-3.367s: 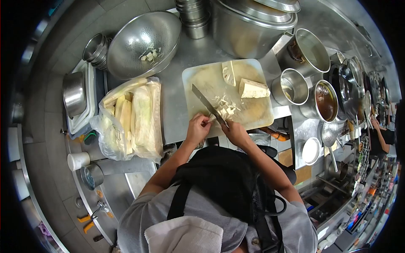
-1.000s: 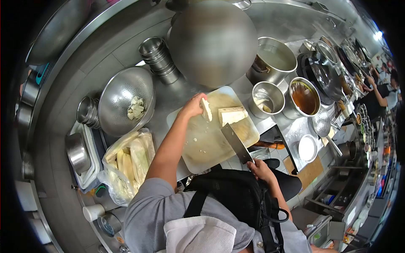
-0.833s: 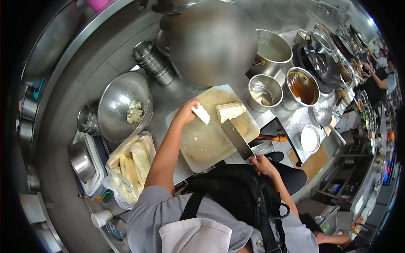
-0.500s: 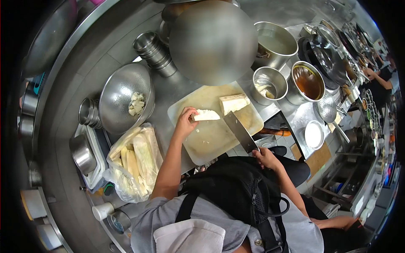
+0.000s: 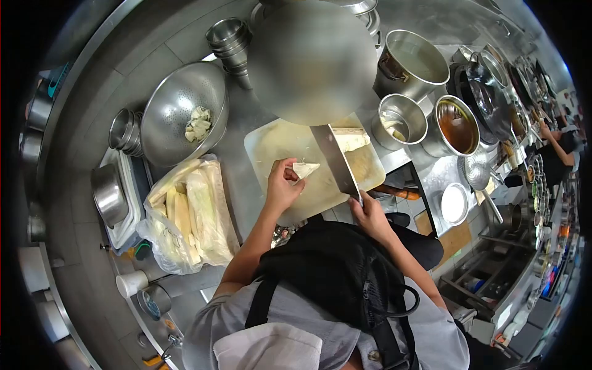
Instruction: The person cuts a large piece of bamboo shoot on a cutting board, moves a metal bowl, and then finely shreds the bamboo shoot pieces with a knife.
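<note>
My left hand grips a small off-white wedge, which looks like bamboo shoot, over the pale cutting board. In my right hand is the handle of a cleaver. Its broad blade points away from me across the board, just right of the wedge and apart from it. A larger chunk of bamboo shoot lies at the board's far right, partly behind the blade.
On the left stand a steel colander with cut pieces and a plastic bag of long pale shoots. To the right are a small pot, a pot of brown liquid and a large stockpot. Another person stands far right.
The cleaver has moved left and farther over the board, now upright beside the wedge. The piece in my left hand appears shorter and turned. My view has shifted slightly.
</note>
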Available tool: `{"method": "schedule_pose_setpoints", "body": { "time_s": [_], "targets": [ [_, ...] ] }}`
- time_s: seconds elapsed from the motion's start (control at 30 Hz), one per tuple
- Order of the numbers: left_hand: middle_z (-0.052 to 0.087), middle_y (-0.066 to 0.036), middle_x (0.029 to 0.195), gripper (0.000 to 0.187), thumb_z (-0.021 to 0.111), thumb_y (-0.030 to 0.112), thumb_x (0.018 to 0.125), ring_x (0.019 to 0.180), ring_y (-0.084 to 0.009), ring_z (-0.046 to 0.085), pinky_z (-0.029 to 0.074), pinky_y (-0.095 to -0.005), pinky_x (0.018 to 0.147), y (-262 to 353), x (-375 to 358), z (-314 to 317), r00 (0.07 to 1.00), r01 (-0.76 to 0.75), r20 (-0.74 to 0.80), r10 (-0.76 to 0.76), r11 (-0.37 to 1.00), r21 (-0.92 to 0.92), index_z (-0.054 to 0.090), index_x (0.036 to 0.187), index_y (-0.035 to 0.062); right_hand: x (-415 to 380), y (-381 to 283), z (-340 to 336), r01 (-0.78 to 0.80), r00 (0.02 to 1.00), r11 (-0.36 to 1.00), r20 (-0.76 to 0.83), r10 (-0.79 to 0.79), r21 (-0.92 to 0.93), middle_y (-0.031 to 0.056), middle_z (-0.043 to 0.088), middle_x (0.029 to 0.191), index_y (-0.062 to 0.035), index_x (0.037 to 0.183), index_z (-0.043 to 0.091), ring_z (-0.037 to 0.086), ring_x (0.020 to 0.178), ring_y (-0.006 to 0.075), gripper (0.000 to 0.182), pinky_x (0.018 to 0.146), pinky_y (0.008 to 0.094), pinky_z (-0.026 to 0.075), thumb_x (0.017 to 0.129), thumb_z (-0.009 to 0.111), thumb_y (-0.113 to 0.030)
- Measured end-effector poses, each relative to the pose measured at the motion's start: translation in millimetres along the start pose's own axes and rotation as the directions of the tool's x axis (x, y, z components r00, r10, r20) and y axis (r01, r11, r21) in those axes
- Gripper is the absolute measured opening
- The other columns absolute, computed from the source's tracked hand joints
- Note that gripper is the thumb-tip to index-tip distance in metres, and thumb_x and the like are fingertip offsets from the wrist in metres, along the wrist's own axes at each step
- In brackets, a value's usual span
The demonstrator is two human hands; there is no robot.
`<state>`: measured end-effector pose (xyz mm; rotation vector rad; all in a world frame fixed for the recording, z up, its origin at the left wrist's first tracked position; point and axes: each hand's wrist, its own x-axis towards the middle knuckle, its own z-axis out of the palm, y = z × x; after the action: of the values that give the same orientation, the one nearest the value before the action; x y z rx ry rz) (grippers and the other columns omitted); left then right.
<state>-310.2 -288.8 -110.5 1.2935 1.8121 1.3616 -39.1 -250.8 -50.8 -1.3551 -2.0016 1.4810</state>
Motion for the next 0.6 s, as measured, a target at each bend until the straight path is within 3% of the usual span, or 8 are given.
{"method": "schedule_pose_setpoints", "body": {
  "time_s": [0.1, 0.23, 0.27, 0.37, 0.47, 0.6],
  "targets": [
    [0.061, -0.008, 0.109, 0.047, 0.083, 0.001, 0.076, 0.081, -0.0112, 0.066, 0.058, -0.0271, 0.076, 2.0, 1.8, 12.9, 1.000, -0.023, -0.001, 0.023, 0.997, -0.073, 0.064, 0.120, 0.0019, 24.2, -20.7, 14.1, 0.132, 0.990, 0.989, -0.049, -0.135, -0.067, 0.0214, 0.057, 0.065, 0.0029, 0.108, 0.061, 0.059, 0.055, 0.0272, 0.027, 0.057, 0.0404, 0.046, 0.102, 0.062, -0.024],
    [0.066, -0.010, 0.104, 0.046, 0.084, 0.005, 0.075, 0.076, -0.0149, 0.068, 0.059, -0.0293, 0.072, 23.7, 3.7, 6.7, 0.996, -0.077, -0.040, 0.079, 0.996, 0.054, 0.065, 0.117, 0.0013, 32.1, -41.4, 17.0, 0.198, 0.970, 0.977, -0.125, -0.207, -0.081, 0.0221, 0.060, 0.066, 0.0017, 0.098, 0.060, 0.062, 0.056, 0.0351, 0.022, 0.057, 0.0431, 0.048, 0.100, 0.064, -0.020],
    [0.067, -0.011, 0.101, 0.047, 0.085, 0.007, 0.073, 0.074, -0.0174, 0.068, 0.059, -0.0306, 0.070, 30.4, 2.0, 3.5, 0.990, -0.125, -0.049, 0.133, 0.982, 0.139, 0.065, 0.116, 0.0008, 32.3, -42.8, 16.8, 0.195, 0.972, 0.977, -0.120, -0.204, -0.083, 0.0221, 0.060, 0.066, 0.0017, 0.098, 0.060, 0.062, 0.056, 0.0351, 0.022, 0.057, 0.0431, 0.048, 0.100, 0.064, -0.020],
    [0.067, -0.012, 0.100, 0.048, 0.086, 0.011, 0.073, 0.074, -0.0190, 0.068, 0.059, -0.0305, 0.071, 30.4, -4.6, 1.2, 0.986, -0.156, -0.030, 0.163, 0.975, 0.160, 0.066, 0.115, 0.0002, 33.0, -42.8, 18.5, 0.236, 0.959, 0.969, -0.145, -0.245, -0.075, 0.0213, 0.060, 0.066, 0.0011, 0.097, 0.060, 0.061, 0.055, 0.0346, 0.020, 0.056, 0.0420, 0.048, 0.099, 0.065, -0.018],
    [0.067, -0.012, 0.101, 0.048, 0.085, 0.011, 0.075, 0.075, -0.0198, 0.068, 0.059, -0.0311, 0.071, 25.5, -7.2, 3.4, 0.995, -0.098, 0.026, 0.095, 0.983, 0.157, 0.066, 0.117, -0.0003, 36.1, -43.3, 20.7, 0.255, 0.952, 0.963, -0.151, -0.266, -0.093, 0.0211, 0.060, 0.066, 0.0011, 0.097, 0.059, 0.062, 0.055, 0.0337, 0.019, 0.055, 0.0416, 0.047, 0.099, 0.065, -0.017],
    [0.067, -0.012, 0.102, 0.049, 0.085, 0.010, 0.076, 0.075, -0.0209, 0.068, 0.059, -0.0318, 0.071, 25.0, -10.1, 5.6, 0.992, -0.129, 0.014, 0.129, 0.980, 0.154, 0.066, 0.120, -0.0009, 37.1, -41.0, 24.5, 0.221, 0.967, 0.975, -0.122, -0.224, -0.038, 0.0202, 0.059, 0.064, 0.0012, 0.097, 0.060, 0.060, 0.054, 0.0329, 0.019, 0.055, 0.0408, 0.047, 0.100, 0.064, -0.017]
  ]
}}
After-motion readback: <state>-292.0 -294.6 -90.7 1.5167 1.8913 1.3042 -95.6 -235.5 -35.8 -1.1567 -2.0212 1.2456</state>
